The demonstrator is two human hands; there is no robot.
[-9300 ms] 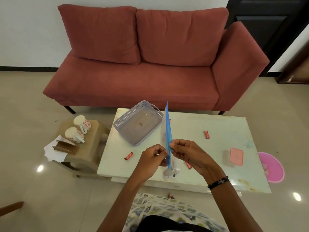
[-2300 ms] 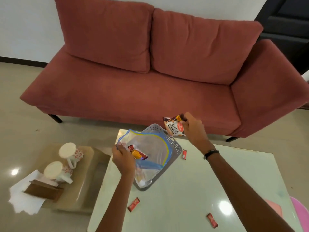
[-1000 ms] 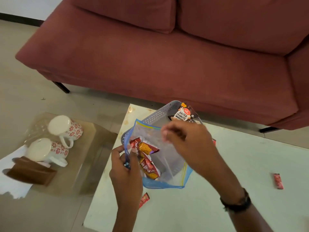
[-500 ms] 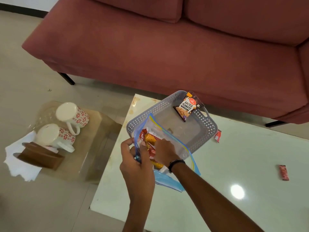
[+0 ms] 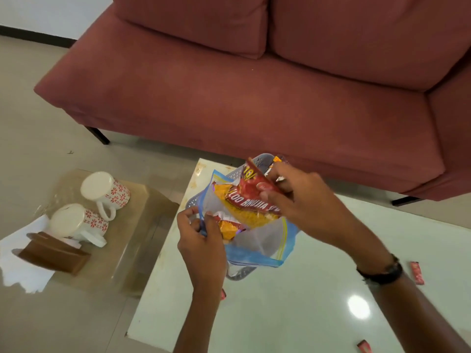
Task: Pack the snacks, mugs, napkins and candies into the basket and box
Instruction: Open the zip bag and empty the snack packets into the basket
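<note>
My left hand (image 5: 201, 240) pinches the rim of a clear zip bag (image 5: 260, 243) with a blue edge, held over the grey basket (image 5: 242, 271) on the white table (image 5: 293, 314). My right hand (image 5: 300, 200) grips a red and yellow snack packet (image 5: 252, 200) lifted partly out of the bag's mouth. Another red snack packet (image 5: 229, 226) lies inside the bag beside my left fingers. The basket is mostly hidden behind the bag; a further packet (image 5: 276, 159) peeks at its far rim. Two white mugs (image 5: 104, 192) with red flowers lie on a low side table.
Small red candies lie on the table at the right (image 5: 416, 272), the front right corner (image 5: 364, 349) and under my left wrist (image 5: 223, 294). A brown napkin holder (image 5: 53, 256) on white napkins (image 5: 17, 273) sits by the mugs. A red sofa (image 5: 254, 98) stands behind the table.
My right hand went into the bag and has pulled the red and yellow packet up and out of its mouth. The bag has swung over the basket. My left hand keeps its grip.
</note>
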